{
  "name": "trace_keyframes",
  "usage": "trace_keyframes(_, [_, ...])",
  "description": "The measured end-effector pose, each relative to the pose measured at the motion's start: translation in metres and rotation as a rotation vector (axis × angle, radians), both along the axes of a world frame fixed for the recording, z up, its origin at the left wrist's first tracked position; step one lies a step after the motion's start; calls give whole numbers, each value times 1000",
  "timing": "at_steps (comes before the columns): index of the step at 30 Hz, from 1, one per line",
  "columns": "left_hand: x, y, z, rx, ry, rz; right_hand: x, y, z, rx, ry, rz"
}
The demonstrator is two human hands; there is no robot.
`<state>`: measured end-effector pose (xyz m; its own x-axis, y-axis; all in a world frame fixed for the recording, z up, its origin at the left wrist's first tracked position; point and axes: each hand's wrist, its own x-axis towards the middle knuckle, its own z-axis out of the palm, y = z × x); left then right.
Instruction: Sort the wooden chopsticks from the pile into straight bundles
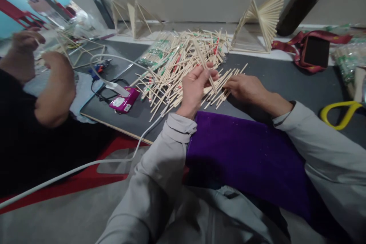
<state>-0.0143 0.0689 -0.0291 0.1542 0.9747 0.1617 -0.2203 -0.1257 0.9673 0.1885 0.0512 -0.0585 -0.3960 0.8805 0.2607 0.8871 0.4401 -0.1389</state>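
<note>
My left hand [196,84] is closed around a few thin wooden sticks [203,60], which slant up and away above the table. To its right, my right hand [247,87] rests low at the edge of a loose pile of wooden sticks [174,70]. Its fingers are bent down onto several sticks [224,84] lying side by side; the fingertips are partly hidden, so a firm grip cannot be made out. Green and red wrappers show among the pile. A purple cloth [246,148] lies below both hands.
A pink power adapter [124,99] with a white cable and a blue glue gun [98,69] lie to the left. Behind stand stick frames [259,23] and a dark bottle [300,5]. At right are a lanyard with a phone [315,51] and yellow-handled scissors [340,115]. A co-worker's arms [57,84] reach in at left.
</note>
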Motion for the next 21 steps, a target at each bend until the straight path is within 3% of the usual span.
trace_keyframes(3, [14,-14,-6,-13,-25,-115,-5,-4,-5,99,-172,4])
trace_keyframes(6, [21,-22,-11,4,-35,-190,-7,-6,-5,88,-188,-34])
trace_keyframes(14, [7,-3,-7,25,-18,-18,-4,-7,1,50,-170,6])
trace_keyframes(21, [13,-10,-11,-11,-17,-137,-11,-6,13,9,-187,-11])
